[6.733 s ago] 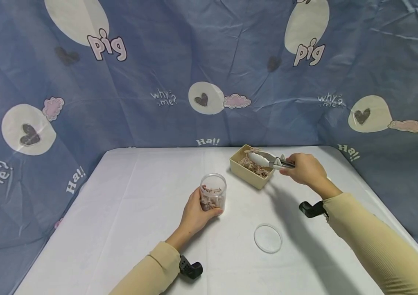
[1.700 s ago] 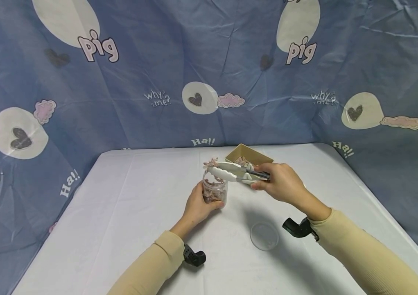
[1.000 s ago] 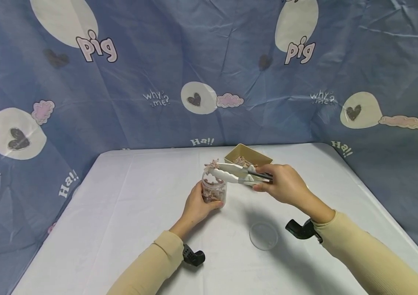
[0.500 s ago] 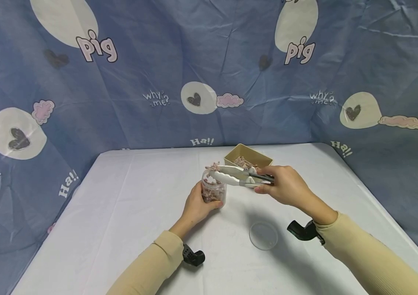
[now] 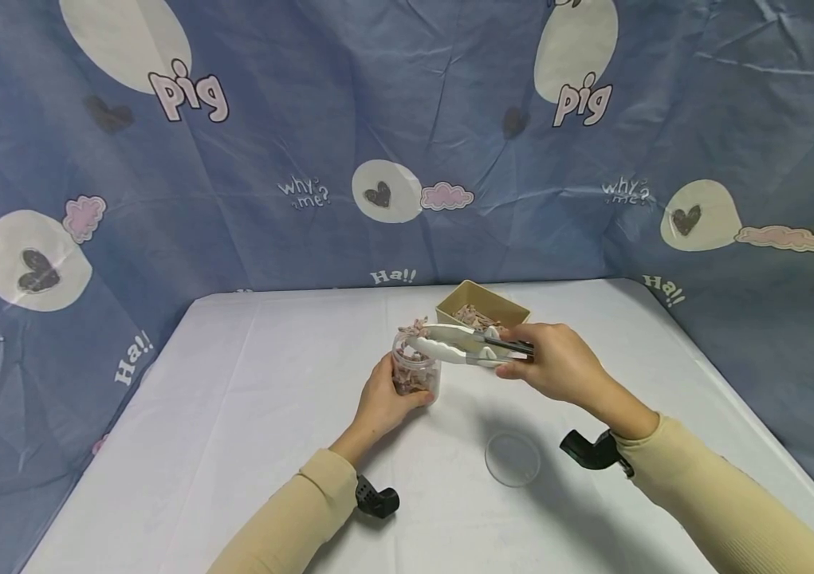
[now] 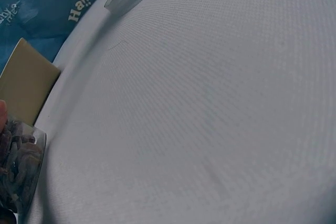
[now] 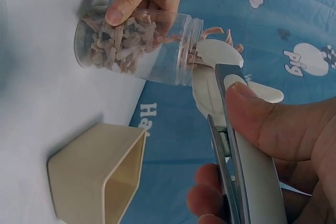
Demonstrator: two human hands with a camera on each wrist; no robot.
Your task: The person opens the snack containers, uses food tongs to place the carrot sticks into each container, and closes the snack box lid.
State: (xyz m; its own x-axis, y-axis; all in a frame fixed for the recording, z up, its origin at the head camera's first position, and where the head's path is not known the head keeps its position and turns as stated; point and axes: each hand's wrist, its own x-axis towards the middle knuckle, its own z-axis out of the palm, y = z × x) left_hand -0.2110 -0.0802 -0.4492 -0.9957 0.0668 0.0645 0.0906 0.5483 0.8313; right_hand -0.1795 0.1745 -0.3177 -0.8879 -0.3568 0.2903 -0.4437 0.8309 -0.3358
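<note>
From the head, we look forward and down over the table (image 5: 270,383); from the left wrist, low across its surface, the jar (image 6: 23,166) at the frame's edge; from the right wrist, close along the tongs (image 7: 257,177), turned sideways. All three share jar and box (image 7: 79,174).

The place looks like a makeshift recording booth: a white-covered table (image 5: 277,430) stands against a wrinkled blue fabric backdrop (image 5: 285,112) printed with "pig" and "Ha!!", and the person wears black wrist cameras (image 5: 378,499). The room behind is hidden.
</note>
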